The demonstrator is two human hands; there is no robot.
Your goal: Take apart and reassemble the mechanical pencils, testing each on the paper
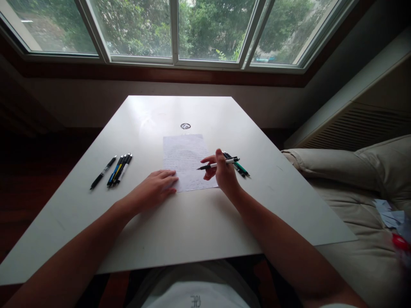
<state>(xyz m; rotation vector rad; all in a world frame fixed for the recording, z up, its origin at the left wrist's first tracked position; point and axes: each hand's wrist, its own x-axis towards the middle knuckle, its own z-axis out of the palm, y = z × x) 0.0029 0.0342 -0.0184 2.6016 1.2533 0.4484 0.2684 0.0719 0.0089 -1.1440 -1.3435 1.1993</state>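
Note:
A white sheet of paper (186,156) covered with faint lines lies in the middle of the white table (192,226). My left hand (154,190) rests flat on the sheet's lower left corner, fingers stretched out. My right hand (221,171) is closed round a white pen with a black tip (218,163), held sideways just above the sheet's right edge, tip pointing left. A few more pens (239,167), one green, lie on the table right behind that hand.
Several pens (115,170) lie in a row on the table's left side. A small round mark (185,125) sits beyond the paper. A beige cushioned seat (359,205) stands at the right; windows run along the far wall.

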